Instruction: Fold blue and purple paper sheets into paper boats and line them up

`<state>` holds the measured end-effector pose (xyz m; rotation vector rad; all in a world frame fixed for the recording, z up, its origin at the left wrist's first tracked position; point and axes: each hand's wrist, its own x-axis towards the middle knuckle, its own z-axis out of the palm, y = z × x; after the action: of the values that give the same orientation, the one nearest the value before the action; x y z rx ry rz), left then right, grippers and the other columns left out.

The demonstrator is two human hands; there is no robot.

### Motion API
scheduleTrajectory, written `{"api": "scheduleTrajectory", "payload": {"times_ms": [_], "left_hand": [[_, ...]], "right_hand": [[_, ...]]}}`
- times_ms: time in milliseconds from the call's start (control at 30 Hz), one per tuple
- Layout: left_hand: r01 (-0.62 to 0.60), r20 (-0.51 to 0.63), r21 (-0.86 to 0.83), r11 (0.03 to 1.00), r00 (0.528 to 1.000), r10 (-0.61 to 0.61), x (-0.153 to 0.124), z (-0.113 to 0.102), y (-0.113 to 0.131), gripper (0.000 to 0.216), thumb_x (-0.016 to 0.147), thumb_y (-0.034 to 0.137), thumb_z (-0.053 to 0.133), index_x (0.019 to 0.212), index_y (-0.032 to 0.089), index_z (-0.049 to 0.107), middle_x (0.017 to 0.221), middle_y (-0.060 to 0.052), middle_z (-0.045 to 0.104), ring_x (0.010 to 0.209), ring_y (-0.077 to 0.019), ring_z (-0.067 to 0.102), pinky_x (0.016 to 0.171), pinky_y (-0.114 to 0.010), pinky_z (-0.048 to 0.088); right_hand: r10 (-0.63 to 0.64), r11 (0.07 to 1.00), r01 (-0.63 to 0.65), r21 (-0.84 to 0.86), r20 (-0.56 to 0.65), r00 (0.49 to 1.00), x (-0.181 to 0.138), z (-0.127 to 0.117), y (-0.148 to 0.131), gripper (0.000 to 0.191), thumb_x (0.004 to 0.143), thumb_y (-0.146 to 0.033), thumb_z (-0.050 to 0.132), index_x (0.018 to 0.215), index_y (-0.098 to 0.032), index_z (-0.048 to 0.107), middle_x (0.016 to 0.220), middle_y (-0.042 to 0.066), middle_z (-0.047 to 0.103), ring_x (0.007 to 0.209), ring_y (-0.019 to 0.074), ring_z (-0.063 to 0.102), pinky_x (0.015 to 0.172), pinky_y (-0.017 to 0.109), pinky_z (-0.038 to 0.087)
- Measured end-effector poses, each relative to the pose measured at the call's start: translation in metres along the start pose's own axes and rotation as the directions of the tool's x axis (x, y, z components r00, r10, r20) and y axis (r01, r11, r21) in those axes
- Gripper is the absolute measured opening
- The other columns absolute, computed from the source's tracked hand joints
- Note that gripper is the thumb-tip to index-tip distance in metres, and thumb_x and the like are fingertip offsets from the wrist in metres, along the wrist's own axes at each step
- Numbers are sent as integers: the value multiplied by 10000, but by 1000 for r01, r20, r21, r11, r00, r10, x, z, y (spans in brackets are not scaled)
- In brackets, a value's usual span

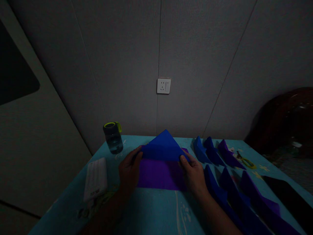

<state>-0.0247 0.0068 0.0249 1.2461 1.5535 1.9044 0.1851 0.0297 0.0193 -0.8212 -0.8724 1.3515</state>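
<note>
The paper sheet lies flat mid-worktop, its blue top folded into a peak over the purple half. The left hand and right hand each pinch a lower corner of that peak. It looks mid-fold; creasing next needs even pressure. Folded paper pieces lie right, a bottle far left.

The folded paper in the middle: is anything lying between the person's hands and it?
Nothing visible does. The left hand and the right hand both already touch the folded paper, one at each side of its blue triangle. The water bottle and the white box stand off to the left, apart.
</note>
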Motion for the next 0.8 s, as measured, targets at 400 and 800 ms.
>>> {"api": "scheduleTrajectory", "payload": {"times_ms": [400,800], "left_hand": [[-177,191,-1,984,966,174,5,4,-10,394,799,386,698,1151,212,670,1127,-75,680,1045,-226,638,914,-350,516],[-9,153,-23,1000,988,12,1,1,-5,373,809,417,691,1110,199,710,968,-40,721,776,-165,692,715,-280,564]], "right_hand": [[-161,946,154,-286,0,987,0,-9,-3,462,775,-640,652,737,-181,680,678,39,684,656,196,609,685,305,458],[-272,946,243,-217,-117,955,3,-10,-3,342,812,-532,677,941,-217,643,665,-35,575,610,141,532,581,247,426]]}}
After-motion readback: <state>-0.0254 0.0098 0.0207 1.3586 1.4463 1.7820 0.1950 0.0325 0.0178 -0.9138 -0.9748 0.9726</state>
